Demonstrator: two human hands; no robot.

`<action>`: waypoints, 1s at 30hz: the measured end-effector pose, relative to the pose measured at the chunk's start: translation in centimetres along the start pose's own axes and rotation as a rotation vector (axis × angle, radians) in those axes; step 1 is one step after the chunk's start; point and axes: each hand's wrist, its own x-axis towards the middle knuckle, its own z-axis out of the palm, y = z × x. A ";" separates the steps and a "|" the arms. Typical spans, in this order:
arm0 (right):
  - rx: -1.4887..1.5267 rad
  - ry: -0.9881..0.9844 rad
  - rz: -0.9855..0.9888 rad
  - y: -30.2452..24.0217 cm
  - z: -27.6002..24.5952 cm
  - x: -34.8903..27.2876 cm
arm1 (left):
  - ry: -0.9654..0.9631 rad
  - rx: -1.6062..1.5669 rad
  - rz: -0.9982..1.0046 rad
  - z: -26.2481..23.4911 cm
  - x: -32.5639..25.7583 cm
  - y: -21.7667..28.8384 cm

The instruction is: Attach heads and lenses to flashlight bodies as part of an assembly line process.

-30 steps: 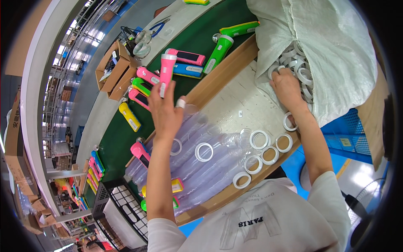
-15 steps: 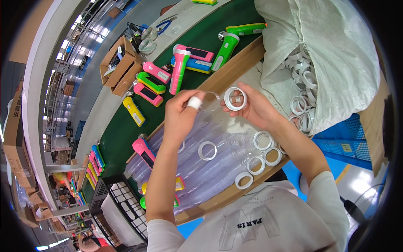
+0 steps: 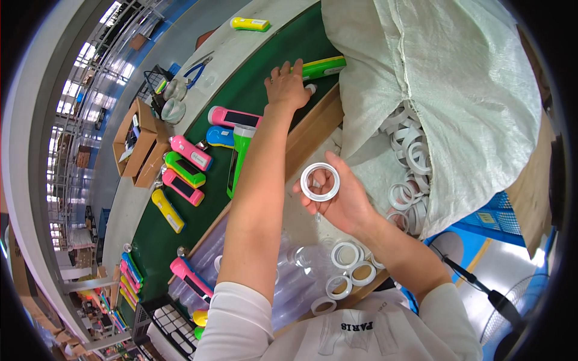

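Head view: left hand (image 3: 288,87) outstretched, open, on green flashlight (image 3: 322,67); right hand (image 3: 340,201) gripping white ring (image 3: 320,181).

this is a factory assembly line. a green conveyor belt (image 3: 253,96) runs under the left hand (image 3: 286,87), carrying bright plastic torches (image 3: 180,186). beside the right hand (image 3: 340,201) a big woven sack (image 3: 457,90) spills white rings (image 3: 406,153). beyond the left hand stand cardboard boxes (image 3: 138,147) and a high roof with rows of lights (image 3: 78,102).
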 end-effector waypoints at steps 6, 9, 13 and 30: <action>0.048 0.064 -0.027 -0.2 0.0 -0.1 | 0.004 0.116 -0.024 0.1 1.4 -2.2; 0.052 0.056 -0.017 -0.2 0.0 -0.1 | 0.231 0.002 -0.038 -2.7 0.1 -4.6; 0.020 0.017 0.001 0.4 -0.1 0.0 | 0.374 -0.559 -0.175 -10.0 -2.8 -6.8; -0.051 0.011 0.081 6.3 3.9 -5.2 | 0.104 -1.617 -0.194 -20.4 -29.9 2.0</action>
